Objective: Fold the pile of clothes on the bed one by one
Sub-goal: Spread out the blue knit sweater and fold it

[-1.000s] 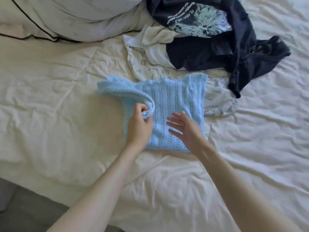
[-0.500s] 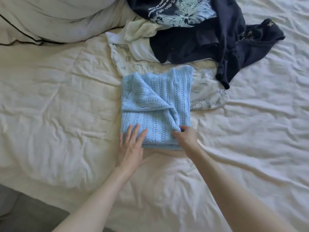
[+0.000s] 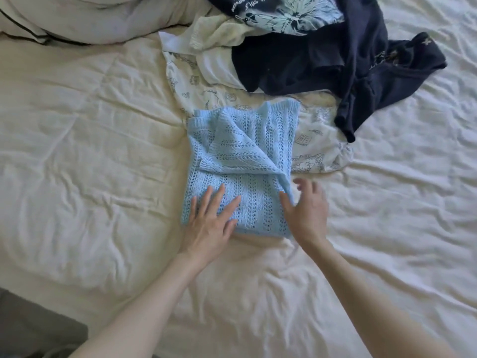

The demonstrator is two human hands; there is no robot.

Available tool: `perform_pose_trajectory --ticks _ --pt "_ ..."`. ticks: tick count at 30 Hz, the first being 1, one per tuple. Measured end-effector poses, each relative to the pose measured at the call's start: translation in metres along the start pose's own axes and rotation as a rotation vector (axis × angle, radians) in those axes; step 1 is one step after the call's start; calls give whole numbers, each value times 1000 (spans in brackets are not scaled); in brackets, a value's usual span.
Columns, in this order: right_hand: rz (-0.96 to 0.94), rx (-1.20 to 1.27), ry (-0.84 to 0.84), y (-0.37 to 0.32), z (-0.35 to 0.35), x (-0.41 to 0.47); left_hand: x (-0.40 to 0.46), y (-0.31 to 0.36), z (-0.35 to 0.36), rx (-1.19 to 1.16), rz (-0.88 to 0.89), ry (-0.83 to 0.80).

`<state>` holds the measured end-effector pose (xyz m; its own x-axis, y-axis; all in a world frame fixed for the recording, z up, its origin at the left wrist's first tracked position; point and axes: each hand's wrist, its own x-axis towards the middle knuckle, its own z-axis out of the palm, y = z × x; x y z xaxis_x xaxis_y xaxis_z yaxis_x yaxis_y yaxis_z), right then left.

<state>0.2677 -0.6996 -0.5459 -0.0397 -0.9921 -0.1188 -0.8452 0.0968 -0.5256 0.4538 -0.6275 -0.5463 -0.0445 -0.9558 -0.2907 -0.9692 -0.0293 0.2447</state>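
Observation:
A light blue knitted sweater (image 3: 245, 161) lies folded into a rough rectangle in the middle of the bed, one sleeve laid diagonally across its top. My left hand (image 3: 211, 223) rests flat on its lower left corner, fingers straight and spread. At the sweater's lower right edge is my right hand (image 3: 307, 210), open with fingers spread and slightly blurred, its thumb touching the knit. Behind the sweater sits the pile of clothes: a dark navy printed garment (image 3: 322, 47), a white printed fabric (image 3: 206, 89) and a cream piece (image 3: 219, 32).
The cream bedsheet (image 3: 90, 164) is wrinkled all around. A pillow (image 3: 77, 16) with a dark trim lies at the back left. The bed's near edge and grey floor (image 3: 31, 326) show at the bottom left.
The left sleeve was folded across the sweater by my left hand, which then let go and flattened onto the lower left corner. My right hand released its pinch at the lower right edge and opened.

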Motion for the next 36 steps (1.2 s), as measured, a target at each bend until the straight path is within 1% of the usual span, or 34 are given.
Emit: perform_pose_trajectory --ticks 1,2,3,4,5,6,7,9,11,12,13,15,16,17,18,19,20,22,23,24,25,26,27,28,29,31,32,33,35,36 --pt "-203 -71 53 -11 2 7 6 -4 2 27 -26 -71" --pt "-400 -116 24 -21 6 14 9 -8 7 60 -41 -138" --pt "-564 -144 -81 -30 12 20 11 -11 12 85 -46 -191" --pt "-673 -202 -226 -38 18 25 11 -11 16 95 -48 -226" --pt "-732 -306 -367 -44 25 30 11 -11 20 94 -46 -238" --pt "-755 -414 -440 -46 32 38 10 -10 22 91 -44 -234" --pt "-762 -481 -447 -45 37 46 10 -10 24 87 -43 -220" --pt "-751 -533 -384 -43 38 64 9 -11 27 98 -40 -205" --pt "-668 -544 -307 -38 33 83 8 -12 26 92 -36 -210" --pt "-568 -538 -288 -34 29 93 8 -12 27 85 -36 -213" --pt "-424 -496 -294 -30 25 101 7 -12 27 83 -34 -217" --pt "-127 -328 -343 -25 18 114 7 -11 28 88 -30 -221" --pt "-52 -264 -334 -24 16 115 8 -11 28 89 -22 -218" --pt "-56 -258 -291 -25 15 113 8 -11 29 87 -18 -212" --pt "-127 -291 -224 -28 15 108 8 -11 30 88 -20 -210" --pt "-250 -330 -165 -31 16 99 8 -12 31 90 -19 -208" --pt "-389 -354 -153 -35 17 86 7 -12 31 84 -14 -200" --pt "-632 -404 -260 -34 22 56 6 -14 29 37 12 -168" --pt "-700 -427 -321 -29 24 42 5 -16 24 8 47 -135" --pt "-701 -436 -346 -20 24 30 3 -19 18 -24 90 -82" --pt "-629 -421 -335 -8 22 19 0 -23 12 -62 127 1" --pt "-503 -384 -305 3 19 10 -3 -31 9 -96 143 113" --pt "-353 -325 -269 14 14 2 -6 -41 8 -144 111 211" --pt "-203 -236 -241 22 9 -5 -9 -50 6 -230 8 268" --pt "-54 -125 -238 28 5 -10 -9 -59 5 -359 -148 294" --pt "218 70 -283 34 3 -16 -8 -71 4 -717 -541 294" --pt "332 159 -306 34 4 -16 -6 -75 5 -882 -703 249" --pt "441 285 -329 31 5 -14 -4 -79 6 -1001 -783 199" --pt "622 609 -406 21 5 -8 0 -83 10 -1140 -768 95" --pt "675 708 -445 18 6 -5 2 -82 11 -1185 -750 28"
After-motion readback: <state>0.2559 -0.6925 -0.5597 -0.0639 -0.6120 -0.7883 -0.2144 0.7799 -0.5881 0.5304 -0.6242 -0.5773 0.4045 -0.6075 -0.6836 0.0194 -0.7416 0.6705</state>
